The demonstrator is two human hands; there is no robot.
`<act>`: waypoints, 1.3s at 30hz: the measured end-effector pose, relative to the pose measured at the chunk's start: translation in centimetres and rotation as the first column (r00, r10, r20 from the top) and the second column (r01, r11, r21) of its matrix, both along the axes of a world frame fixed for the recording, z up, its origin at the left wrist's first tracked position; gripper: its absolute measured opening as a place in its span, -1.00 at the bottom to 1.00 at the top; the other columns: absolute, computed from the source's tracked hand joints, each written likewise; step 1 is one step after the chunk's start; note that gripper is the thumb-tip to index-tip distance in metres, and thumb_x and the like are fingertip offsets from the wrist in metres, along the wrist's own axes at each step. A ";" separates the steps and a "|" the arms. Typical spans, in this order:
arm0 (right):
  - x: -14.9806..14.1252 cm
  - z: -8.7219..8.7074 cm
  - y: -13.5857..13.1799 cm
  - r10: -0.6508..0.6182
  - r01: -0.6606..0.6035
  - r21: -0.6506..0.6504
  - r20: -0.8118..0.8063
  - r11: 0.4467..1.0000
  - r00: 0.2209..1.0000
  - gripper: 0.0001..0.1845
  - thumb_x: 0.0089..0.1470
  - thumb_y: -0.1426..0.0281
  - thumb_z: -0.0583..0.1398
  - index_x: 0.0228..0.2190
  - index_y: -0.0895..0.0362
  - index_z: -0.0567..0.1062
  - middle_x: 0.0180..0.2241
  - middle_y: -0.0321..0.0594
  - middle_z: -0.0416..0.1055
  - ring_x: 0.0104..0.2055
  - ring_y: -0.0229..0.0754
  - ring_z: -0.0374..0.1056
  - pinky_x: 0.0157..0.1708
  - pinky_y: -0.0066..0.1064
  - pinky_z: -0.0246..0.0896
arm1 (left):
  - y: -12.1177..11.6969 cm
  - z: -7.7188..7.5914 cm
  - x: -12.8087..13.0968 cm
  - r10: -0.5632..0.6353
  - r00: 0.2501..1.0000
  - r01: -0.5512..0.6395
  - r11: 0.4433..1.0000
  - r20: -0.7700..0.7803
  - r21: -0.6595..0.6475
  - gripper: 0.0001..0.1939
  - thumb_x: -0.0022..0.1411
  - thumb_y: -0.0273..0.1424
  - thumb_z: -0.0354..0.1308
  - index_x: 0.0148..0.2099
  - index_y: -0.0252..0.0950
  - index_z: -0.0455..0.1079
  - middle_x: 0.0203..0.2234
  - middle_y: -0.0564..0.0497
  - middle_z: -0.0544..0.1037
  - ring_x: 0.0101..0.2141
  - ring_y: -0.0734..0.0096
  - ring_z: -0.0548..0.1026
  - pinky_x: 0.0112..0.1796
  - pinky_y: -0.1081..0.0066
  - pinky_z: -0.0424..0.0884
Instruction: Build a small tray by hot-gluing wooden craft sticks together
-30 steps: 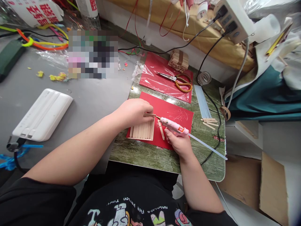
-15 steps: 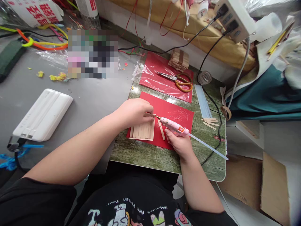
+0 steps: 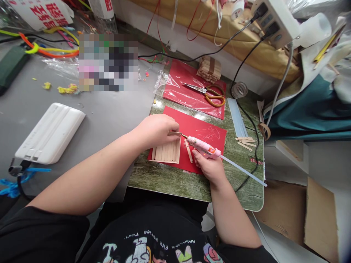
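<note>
Between its fingertips my left hand (image 3: 158,129) pinches a wooden craft stick (image 3: 174,133), held above the upper edge of a panel of craft sticks (image 3: 166,152). That panel lies on a red sheet (image 3: 192,126), partly hidden by the hand. My right hand (image 3: 210,167) is closed around a pink hot glue gun (image 3: 203,147). The gun's nozzle points left and meets, or nearly meets, the end of the held stick. A clear glue stick (image 3: 242,170) juts from the gun's back. One loose craft stick (image 3: 189,151) rests on the red sheet under the nozzle.
Scissors (image 3: 212,95) lie on a wrapped red sheet (image 3: 175,86), beside a bundle of craft sticks (image 3: 208,69). Glue sticks (image 3: 237,117) and short wood pieces (image 3: 245,143) are at the right. A black cord (image 3: 251,120) crosses there. A white power bank (image 3: 51,133) sits left.
</note>
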State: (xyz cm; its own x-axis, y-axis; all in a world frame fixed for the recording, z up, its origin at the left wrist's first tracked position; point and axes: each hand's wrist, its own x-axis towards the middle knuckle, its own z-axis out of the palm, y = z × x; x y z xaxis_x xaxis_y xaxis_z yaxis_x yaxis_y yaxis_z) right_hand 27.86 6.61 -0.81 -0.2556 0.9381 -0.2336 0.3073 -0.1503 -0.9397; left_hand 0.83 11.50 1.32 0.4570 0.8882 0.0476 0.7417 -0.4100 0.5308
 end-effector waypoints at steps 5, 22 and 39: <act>0.1 -0.1 -0.1 0.001 -0.001 -0.001 0.024 1.000 1.000 -0.57 0.27 0.09 0.33 0.07 0.02 0.66 -0.54 -0.29 0.42 -0.57 -0.22 0.24 -0.60 -0.34 0.29 | 0.0 0.0 0.0 0.002 1.000 -0.002 1.000 -0.007 0.007 -0.75 0.34 -0.22 0.26 -0.34 -0.24 0.50 -0.38 0.02 0.56 -0.33 0.36 0.45 -0.40 0.37 0.16; 0.5 -0.3 -0.1 -0.030 0.030 -0.004 0.113 1.000 0.993 -0.69 0.23 0.06 0.34 -0.27 0.04 0.70 -0.59 -0.32 0.40 -0.59 -0.25 0.25 -0.60 -0.38 0.30 | 0.0 0.2 0.0 0.002 1.000 -0.002 1.000 -0.022 -0.017 -0.75 0.35 -0.21 0.27 -0.33 -0.24 0.50 -0.38 0.02 0.55 -0.30 0.35 0.46 -0.39 0.36 0.17; 0.6 0.1 0.0 -0.045 0.050 -0.048 0.089 0.998 0.995 -0.67 0.24 0.15 0.36 -0.05 0.05 0.70 -0.60 -0.33 0.40 -0.60 -0.24 0.27 -0.61 -0.37 0.32 | 0.0 0.0 0.0 -0.008 1.000 0.008 1.000 -0.006 0.012 -0.73 0.36 -0.20 0.24 -0.35 -0.24 0.50 -0.40 0.03 0.55 -0.34 0.38 0.45 -0.41 0.36 0.17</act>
State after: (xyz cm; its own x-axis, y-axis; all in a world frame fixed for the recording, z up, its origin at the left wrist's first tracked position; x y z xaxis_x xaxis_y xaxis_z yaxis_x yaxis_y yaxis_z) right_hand 28.50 6.59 -0.71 -0.1875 0.9352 -0.3004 0.3800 -0.2130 -0.9001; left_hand 0.84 11.53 1.37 0.4646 0.8837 0.0561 0.7411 -0.4228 0.5215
